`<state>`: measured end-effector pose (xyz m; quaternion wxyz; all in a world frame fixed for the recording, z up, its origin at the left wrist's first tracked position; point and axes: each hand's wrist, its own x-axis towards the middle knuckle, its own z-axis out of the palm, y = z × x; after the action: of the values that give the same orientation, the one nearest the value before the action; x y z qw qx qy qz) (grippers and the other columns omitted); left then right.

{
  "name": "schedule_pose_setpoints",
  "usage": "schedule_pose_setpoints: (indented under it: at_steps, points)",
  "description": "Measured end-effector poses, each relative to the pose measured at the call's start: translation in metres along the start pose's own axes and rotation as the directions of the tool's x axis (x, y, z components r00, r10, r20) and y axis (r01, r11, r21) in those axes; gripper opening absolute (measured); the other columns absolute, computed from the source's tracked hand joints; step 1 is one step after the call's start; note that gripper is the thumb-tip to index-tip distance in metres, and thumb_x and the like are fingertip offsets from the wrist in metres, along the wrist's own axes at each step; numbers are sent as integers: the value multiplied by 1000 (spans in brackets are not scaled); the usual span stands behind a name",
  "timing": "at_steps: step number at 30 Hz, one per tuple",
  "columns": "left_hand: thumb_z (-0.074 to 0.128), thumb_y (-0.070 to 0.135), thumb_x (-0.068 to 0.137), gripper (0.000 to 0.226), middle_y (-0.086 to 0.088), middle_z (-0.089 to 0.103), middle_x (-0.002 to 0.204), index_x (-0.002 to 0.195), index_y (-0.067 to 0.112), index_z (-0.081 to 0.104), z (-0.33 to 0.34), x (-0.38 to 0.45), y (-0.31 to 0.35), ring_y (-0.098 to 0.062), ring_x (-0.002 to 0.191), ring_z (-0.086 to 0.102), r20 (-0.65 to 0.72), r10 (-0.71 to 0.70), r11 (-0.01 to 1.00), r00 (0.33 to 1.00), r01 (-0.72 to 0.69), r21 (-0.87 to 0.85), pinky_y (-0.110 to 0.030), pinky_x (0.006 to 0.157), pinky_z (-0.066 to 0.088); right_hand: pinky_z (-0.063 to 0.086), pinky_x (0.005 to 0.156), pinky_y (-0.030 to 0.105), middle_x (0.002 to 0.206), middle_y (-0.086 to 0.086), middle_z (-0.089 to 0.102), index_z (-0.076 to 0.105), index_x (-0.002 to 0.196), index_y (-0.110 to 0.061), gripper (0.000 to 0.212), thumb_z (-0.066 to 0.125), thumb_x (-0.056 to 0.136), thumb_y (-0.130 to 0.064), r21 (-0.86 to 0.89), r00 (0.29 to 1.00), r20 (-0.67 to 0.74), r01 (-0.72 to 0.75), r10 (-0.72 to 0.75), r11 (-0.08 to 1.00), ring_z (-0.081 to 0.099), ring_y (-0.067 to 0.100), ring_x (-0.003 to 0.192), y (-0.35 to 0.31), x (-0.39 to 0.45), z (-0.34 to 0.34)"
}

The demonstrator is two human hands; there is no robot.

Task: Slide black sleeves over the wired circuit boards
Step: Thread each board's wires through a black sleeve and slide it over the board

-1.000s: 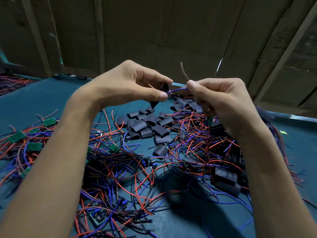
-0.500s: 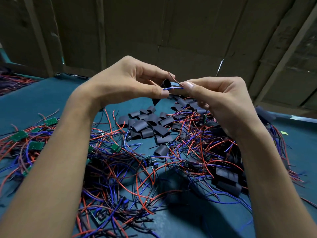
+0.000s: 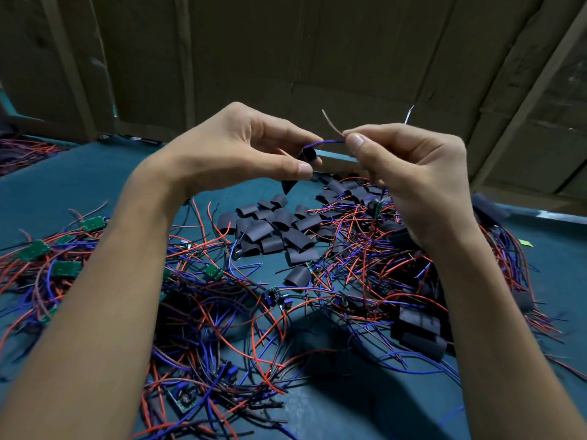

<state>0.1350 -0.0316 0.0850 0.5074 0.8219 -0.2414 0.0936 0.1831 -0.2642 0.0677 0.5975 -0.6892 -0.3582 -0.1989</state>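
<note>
Your left hand (image 3: 241,154) pinches a black sleeve (image 3: 306,155) between thumb and fingers, raised above the tabletop (image 3: 79,185). Your right hand (image 3: 409,173) pinches a blue wire (image 3: 327,142) entering the sleeve's mouth — its circuit board (image 3: 377,207) dangles below your palm, over the loose sleeves (image 3: 279,230).

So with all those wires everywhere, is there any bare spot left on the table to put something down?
Yes: bare teal table shows at the far left, beyond the green boards, and at the far right edge past the wire tangle. A smaller patch lies near the bottom centre. The middle is crowded with the sleeve pile and wires.
</note>
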Motion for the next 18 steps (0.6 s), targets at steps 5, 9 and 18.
schedule_pose_setpoints:
  at_steps: [5,9,18]
  points:
    - [76,18,81,44,0,78,105,124,12,69,-2,1,2,-21,101,74,-30,25,999,999,-24,27,-30,94,57,47,66,18,80,5,77,80,93,-13,6,78,88,-9,-103,987,157,-31,47,994,63,3,71,-9,-2,-5]
    - [78,11,83,33,1,79,95,116,10,74,2,2,2,-8,85,73,-14,31,993,999,-29,118,-23,83,59,43,58,21,69,13,72,80,86,-13,5,78,88,-9,-206,971,213,-67,112,976,56,6,62,-16,-4,-4]
    - [83,16,81,40,10,78,100,119,22,74,5,8,1,-4,94,73,24,26,944,999,-33,329,-31,92,58,29,44,13,44,-13,47,77,77,-11,11,73,87,-11,-340,947,211,-159,240,927,36,-1,42,-15,-3,-2]
